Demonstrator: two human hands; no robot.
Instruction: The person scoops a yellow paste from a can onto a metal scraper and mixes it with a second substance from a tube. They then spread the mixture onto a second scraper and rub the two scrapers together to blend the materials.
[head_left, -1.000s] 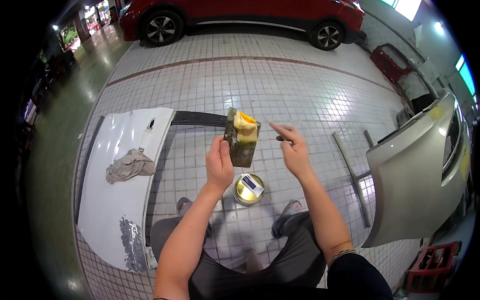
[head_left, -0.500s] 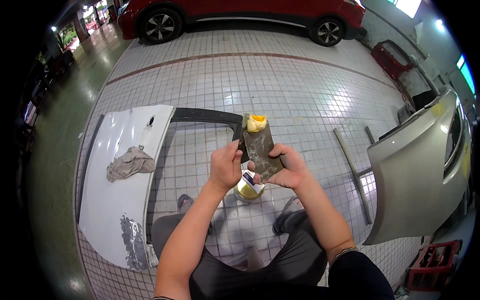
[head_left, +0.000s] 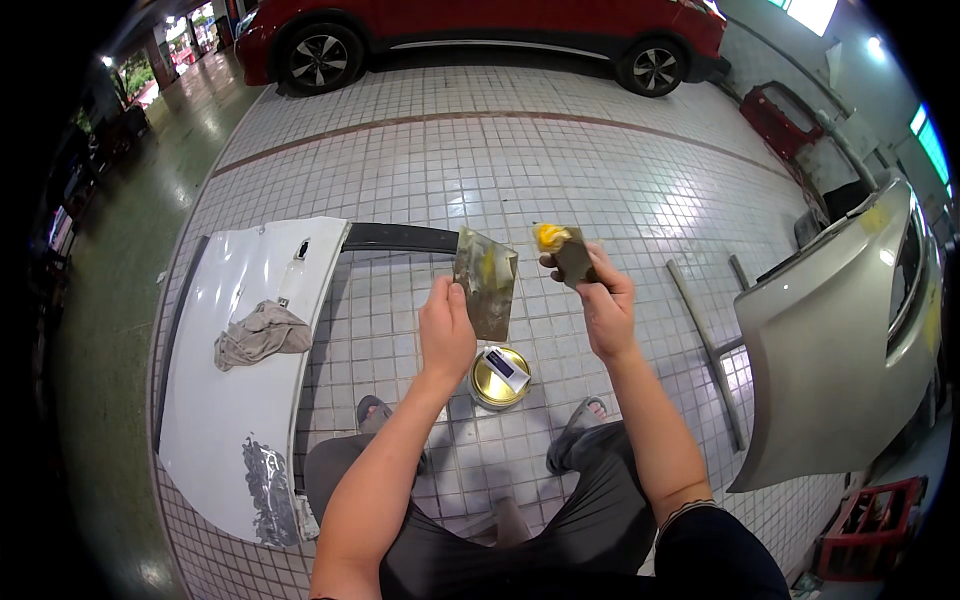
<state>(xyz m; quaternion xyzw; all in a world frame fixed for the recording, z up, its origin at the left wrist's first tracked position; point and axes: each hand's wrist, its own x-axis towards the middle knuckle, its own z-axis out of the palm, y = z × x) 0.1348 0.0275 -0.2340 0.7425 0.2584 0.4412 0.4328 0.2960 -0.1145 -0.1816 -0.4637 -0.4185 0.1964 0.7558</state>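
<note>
My left hand (head_left: 445,328) grips a flat, dark putty plate (head_left: 490,305) by its left edge, tilted upright. A thin yellowish smear marks its upper face. Apart from it, to the right, my right hand (head_left: 610,310) is closed round a smaller dark putty spreader (head_left: 574,262). A lump of yellow and cream putty (head_left: 549,237) clings to the spreader's upper left end. Below and between the hands, a round tin (head_left: 486,388) with a gold lid stands on the floor. Across the lid lies a white tube (head_left: 509,370) with a dark label.
On the left lies a white car door (head_left: 220,410) with a grey sanded patch; a crumpled grey rag (head_left: 262,335) rests on it. A silver-beige car panel (head_left: 820,350) stands at right beside a metal stand (head_left: 700,345). A red car (head_left: 500,25) is parked beyond the tiled floor.
The two putty tools have come apart. My right hand has moved right and up with the spreader, carrying the putty lump. The plate in my left hand now shows its smeared face.
</note>
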